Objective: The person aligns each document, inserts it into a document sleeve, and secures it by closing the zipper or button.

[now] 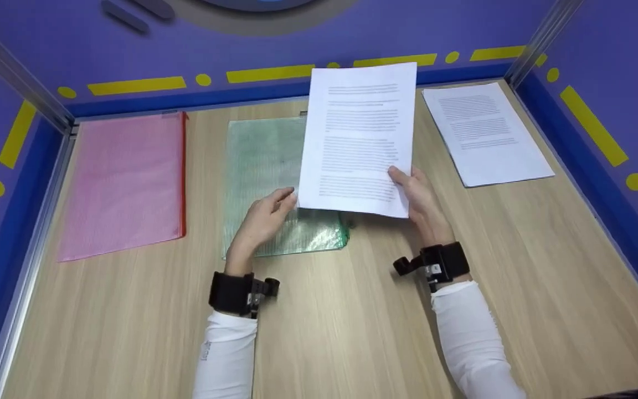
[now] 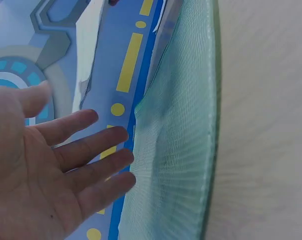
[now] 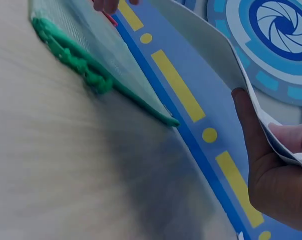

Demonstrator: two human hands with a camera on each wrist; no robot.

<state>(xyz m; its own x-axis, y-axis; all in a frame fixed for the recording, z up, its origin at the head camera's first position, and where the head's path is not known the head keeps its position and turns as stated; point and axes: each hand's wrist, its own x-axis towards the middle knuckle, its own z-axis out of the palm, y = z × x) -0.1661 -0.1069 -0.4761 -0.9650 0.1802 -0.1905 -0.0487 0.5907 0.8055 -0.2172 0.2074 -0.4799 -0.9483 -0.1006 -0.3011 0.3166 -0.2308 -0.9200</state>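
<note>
My right hand [image 1: 424, 199] grips a stack of printed paper sheets [image 1: 358, 138] by its lower right edge, thumb on the printed face. In the right wrist view, the fingers of that hand [image 3: 278, 175] lie behind the raised sheets [image 3: 211, 45]. My left hand [image 1: 263, 216] is beside the stack's lower left corner in the head view. The left wrist view shows this hand [image 2: 55, 170] with its fingers spread and nothing in them. Beneath the hands lies a green zip document pouch [image 1: 258, 166], partly hidden by the sheets. Its green zip edge [image 3: 90, 75] appears in the right wrist view.
To the left, a pink zip document pouch [image 1: 125, 183] with a red zip lies flat on the wooden table [image 1: 319, 332]. Another stack of printed sheets [image 1: 488, 136] lies at the back right. Blue-purple panels [image 1: 252, 44] with yellow marks enclose the back and sides.
</note>
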